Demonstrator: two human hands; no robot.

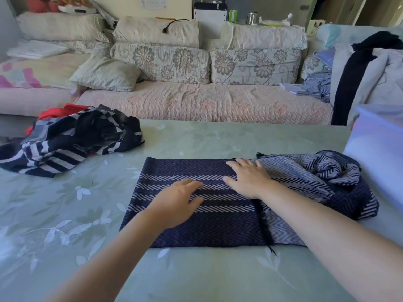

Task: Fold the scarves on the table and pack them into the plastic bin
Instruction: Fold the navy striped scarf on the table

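A navy scarf with a white zigzag pattern (209, 227) lies partly folded flat in the middle of the table (65, 214). Its unfolded end is bunched up to the right (335, 171). My left hand (178, 203) presses flat on the folded part, fingers straight. My right hand (248, 177) lies flat on the scarf just right of it, near the fold's far edge. A heap of more scarves (72, 142), navy and white striped with red beneath, sits at the table's far left. The plastic bin (377, 153), pale and translucent, stands at the right edge.
A floral sofa (196, 99) with cushions runs behind the table. Clothes are piled on the seat at the far right (370, 68). The table has a pale green flowered cover.
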